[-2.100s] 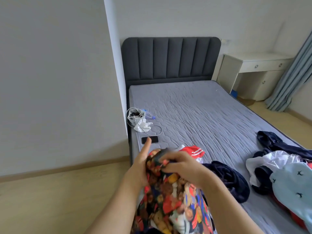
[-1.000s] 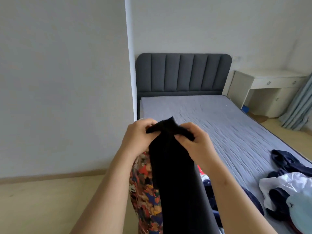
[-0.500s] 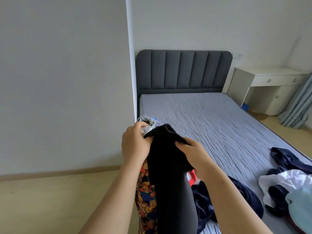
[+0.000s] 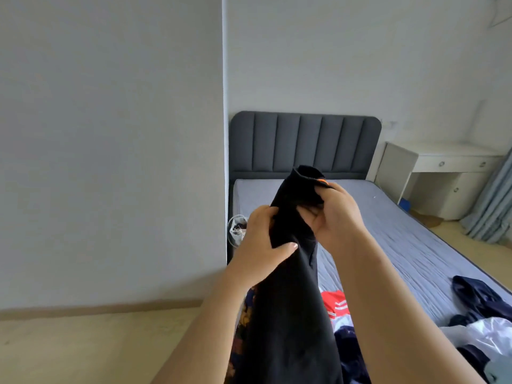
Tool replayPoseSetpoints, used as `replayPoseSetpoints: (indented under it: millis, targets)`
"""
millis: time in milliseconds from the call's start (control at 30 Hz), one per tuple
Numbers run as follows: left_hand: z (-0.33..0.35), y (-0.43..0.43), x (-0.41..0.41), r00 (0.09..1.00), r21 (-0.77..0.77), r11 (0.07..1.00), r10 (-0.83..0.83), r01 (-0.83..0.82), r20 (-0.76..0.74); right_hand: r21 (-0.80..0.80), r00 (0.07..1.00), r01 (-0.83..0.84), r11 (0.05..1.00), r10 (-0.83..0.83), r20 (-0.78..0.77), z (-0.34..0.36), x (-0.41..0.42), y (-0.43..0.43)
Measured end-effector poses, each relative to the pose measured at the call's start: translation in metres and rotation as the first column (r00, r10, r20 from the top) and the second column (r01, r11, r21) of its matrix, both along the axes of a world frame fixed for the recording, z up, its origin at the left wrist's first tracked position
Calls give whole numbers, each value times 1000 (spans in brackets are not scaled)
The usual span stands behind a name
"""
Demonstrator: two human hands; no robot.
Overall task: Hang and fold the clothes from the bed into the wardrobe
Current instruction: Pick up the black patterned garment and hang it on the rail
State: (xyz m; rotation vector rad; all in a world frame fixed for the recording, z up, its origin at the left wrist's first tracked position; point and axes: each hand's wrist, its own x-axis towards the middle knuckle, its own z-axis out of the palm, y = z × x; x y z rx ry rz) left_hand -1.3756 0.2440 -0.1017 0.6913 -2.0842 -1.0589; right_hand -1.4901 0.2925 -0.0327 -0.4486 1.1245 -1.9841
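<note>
I hold a black garment (image 4: 285,314) up in front of me over the near left corner of the bed (image 4: 401,245). My left hand (image 4: 263,239) grips its left side a little below the top. My right hand (image 4: 332,214) pinches its upper edge, where a small orange tag shows. The cloth hangs down between my forearms, and a colourful patterned fabric (image 4: 243,322) peeks out at its left edge. More clothes lie on the bed: a red and white piece (image 4: 336,303), a dark navy one (image 4: 482,297) and a white one (image 4: 487,333).
A dark grey padded headboard (image 4: 304,142) stands at the far end of the bed. A white desk with drawers (image 4: 443,173) and a blue curtain (image 4: 493,206) are at the right. A small white bag (image 4: 237,228) lies by the wall corner. Wooden floor (image 4: 97,345) lies left.
The patterned garment I held earlier has given way to the black one. I have raised it higher, my right hand moving up to its top edge and my left sliding lower down its side.
</note>
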Motion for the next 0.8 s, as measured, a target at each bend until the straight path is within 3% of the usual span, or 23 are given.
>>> replayPoseSetpoints:
  millis: [33, 100, 233, 333, 400, 467, 567, 600, 667, 733, 800]
  targets:
    - [2, -2, -2, 994, -79, 991, 110, -107, 29, -16, 1000, 0, 1000, -1, -10, 6, 1, 0]
    - [6, -8, -3, 971, -75, 968, 237, -237, -11, 8, 997, 24, 1000, -24, -70, 12, 0, 3]
    - [13, -19, 4, 980, 44, 990, 135, -130, -145, 143, 972, 185, 972, -159, -172, 8, -10, 9]
    - [20, -22, 8, 985, 116, 992, -24, 44, -169, 222, 985, 171, 960, -173, -11, -4, -16, 16]
    - [18, -27, 8, 990, 141, 989, -20, 40, -142, 182, 987, 107, 978, -126, 101, -13, -15, 20]
    - [10, -31, 6, 994, 112, 991, 78, -69, -78, 153, 982, 91, 984, -114, 148, -21, -11, 22]
    - [-11, -29, 4, 944, -83, 942, 328, -326, 20, 176, 957, 127, 976, -167, 235, -40, -1, 20]
    - [-20, -26, 5, 942, -64, 942, 333, -330, 38, 194, 948, 137, 971, -186, 259, -47, 3, 18]
    - [-39, -17, 8, 979, 182, 966, 162, -183, 124, 253, 933, 148, 956, -220, 285, -63, 13, 14]
    - [-60, -9, 15, 976, 405, 914, -58, -33, 211, 303, 914, 155, 940, -253, 317, -85, 22, 9]
    - [-86, -3, 20, 940, 450, 892, -185, 39, 286, 359, 897, 143, 922, -274, 346, -105, 29, 3]
